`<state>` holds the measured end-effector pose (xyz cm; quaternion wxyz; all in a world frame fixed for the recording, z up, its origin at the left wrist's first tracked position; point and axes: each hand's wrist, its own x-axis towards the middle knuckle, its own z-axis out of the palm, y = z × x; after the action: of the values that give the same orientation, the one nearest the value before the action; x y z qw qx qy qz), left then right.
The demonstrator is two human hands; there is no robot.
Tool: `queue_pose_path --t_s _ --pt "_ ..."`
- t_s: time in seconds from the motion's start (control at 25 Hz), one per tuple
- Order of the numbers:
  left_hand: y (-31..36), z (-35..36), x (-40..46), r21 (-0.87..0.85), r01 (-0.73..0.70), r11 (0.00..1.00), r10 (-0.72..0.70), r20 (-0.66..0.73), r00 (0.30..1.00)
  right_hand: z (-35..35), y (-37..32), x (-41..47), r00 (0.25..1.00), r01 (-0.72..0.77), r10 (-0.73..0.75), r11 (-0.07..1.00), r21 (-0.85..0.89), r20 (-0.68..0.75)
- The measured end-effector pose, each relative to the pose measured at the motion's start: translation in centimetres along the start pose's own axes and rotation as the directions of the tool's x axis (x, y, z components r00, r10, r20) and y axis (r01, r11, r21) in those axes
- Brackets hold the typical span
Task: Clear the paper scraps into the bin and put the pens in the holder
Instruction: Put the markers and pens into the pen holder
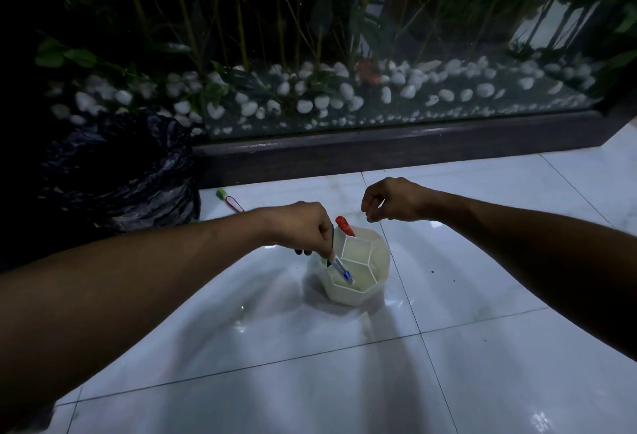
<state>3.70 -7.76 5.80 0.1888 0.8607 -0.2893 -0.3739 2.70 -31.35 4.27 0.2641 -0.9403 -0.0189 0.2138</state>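
A white faceted pen holder [362,290] with inner dividers stands on the tiled floor. My left hand [303,226] pinches a clear pen with a blue tip [341,266], whose tip dips into the holder's front left compartment. A red-capped pen [344,225] stands in a back compartment, and a dark pen [331,237] shows beside my left hand. My right hand [393,200] hovers just behind the holder with fingers loosely curled, holding nothing. Another pen with a green cap [229,200] lies on the floor to the left. No paper scraps are visible.
A bin lined with a black plastic bag [117,171] stands at the left. Behind runs a dark wooden ledge [379,149] under a glass planter with white pebbles [310,95] and plants. White glossy tiles [310,364] cover the floor.
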Motion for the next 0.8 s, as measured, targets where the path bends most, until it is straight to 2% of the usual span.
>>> queue_pose_path --t_s 0.16,0.32,0.44,0.52,0.68,0.8 --pt "0.2 -0.3 0.6 -0.065 0.020 0.998 -0.022 -0.037 0.999 0.1 0.5 0.2 1.000 -0.006 0.006 1.000 -0.022 -0.009" --pt "-2.9 -2.3 0.5 -0.203 0.081 0.976 -0.124 -0.206 0.971 -0.1 1.2 0.9 0.998 -0.019 0.016 0.999 -0.051 -0.057" --pt "-7.4 -3.7 0.8 -0.267 0.182 0.946 -0.271 -0.353 0.896 -0.8 2.2 2.3 0.985 -0.076 0.066 0.995 -0.057 -0.160" --pt "-10.5 -4.5 1.0 -0.326 0.247 0.912 -0.370 -0.400 0.838 -1.3 3.6 3.5 0.963 -0.130 0.118 0.991 -0.032 -0.243" --pt "-16.1 -5.0 2.7 -0.439 0.389 0.810 -0.567 -0.419 0.709 -0.8 7.8 6.4 0.902 -0.294 0.287 0.955 0.030 -0.322" --pt "-18.9 -4.5 5.1 -0.439 0.473 0.764 -0.638 -0.405 0.655 0.2 10.5 8.6 0.883 -0.382 0.335 0.920 -0.088 -0.328"
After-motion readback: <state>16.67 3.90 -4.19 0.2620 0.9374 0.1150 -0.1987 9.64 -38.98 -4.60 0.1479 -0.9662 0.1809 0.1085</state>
